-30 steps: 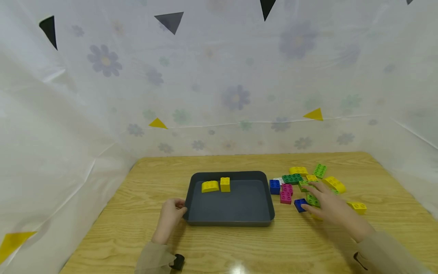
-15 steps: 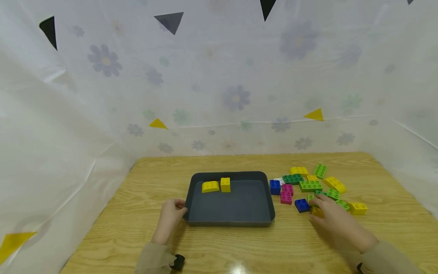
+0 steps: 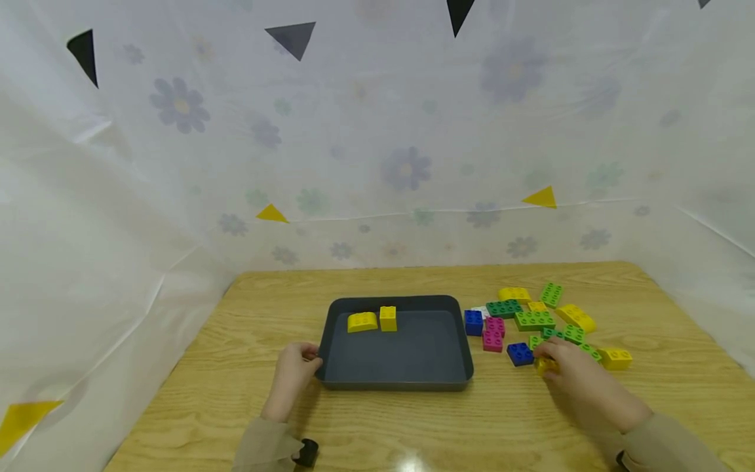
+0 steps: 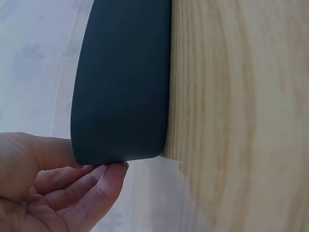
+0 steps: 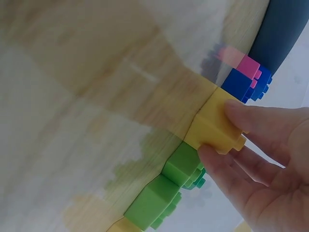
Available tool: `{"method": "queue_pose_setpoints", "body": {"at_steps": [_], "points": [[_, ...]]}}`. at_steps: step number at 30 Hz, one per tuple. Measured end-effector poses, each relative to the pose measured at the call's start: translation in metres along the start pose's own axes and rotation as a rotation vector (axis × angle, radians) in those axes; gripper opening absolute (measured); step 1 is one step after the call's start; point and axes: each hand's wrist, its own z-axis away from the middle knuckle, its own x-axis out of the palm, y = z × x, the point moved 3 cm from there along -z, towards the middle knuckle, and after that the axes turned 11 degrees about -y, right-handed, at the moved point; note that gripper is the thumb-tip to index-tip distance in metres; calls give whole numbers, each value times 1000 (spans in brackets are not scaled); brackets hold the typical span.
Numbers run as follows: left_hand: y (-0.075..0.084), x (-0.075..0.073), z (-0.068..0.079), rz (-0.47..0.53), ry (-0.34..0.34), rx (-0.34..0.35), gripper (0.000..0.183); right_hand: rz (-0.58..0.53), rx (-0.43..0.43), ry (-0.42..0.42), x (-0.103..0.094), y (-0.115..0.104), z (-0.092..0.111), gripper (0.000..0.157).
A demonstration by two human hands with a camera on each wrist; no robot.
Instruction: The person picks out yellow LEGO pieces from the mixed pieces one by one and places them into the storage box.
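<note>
My left hand (image 3: pixel 293 375) holds the dark grey tray (image 3: pixel 413 360) at its front left corner. In the left wrist view the thumb is at the tray's rim and the fingertips press the outer wall. Inside the tray lie a curved yellow block (image 3: pixel 362 322) and a square yellow brick (image 3: pixel 388 318). At the near side of the brick pile, my right hand (image 3: pixel 580 381) pinches a yellow toy brick (image 5: pixel 215 123) between thumb and fingers, low at the table. Just left of that hand sits a blue brick (image 3: pixel 520 354); green bricks (image 5: pixel 183 163) lie close beyond it.
Several more bricks spread right of the tray: pink ones (image 3: pixel 493 339), another blue one (image 3: pixel 474 322), a dark green one (image 3: pixel 504 309), light green ones (image 3: pixel 535 320) and yellow ones (image 3: pixel 577 318). A white flowered sheet (image 3: pixel 354 164) hangs behind the wooden table (image 3: pixel 377 426).
My right hand has drawn back from over the green bricks toward the near side of the pile and taken hold of the yellow brick there. The left hand and tray stay put.
</note>
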Motion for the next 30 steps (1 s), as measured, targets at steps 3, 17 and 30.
{"method": "queue_pose_setpoints", "body": {"at_steps": [3,17,30], "points": [[0,0,0,4,0,-2,20,3,6,-9,0,1,-1,25],[-3,2,-2,13,-9,-4,21,-77,-55,-180,-26,-1,-8,20],[-3,2,-2,21,13,14,19,-68,-54,-168,-75,-24,-29,25]]}}
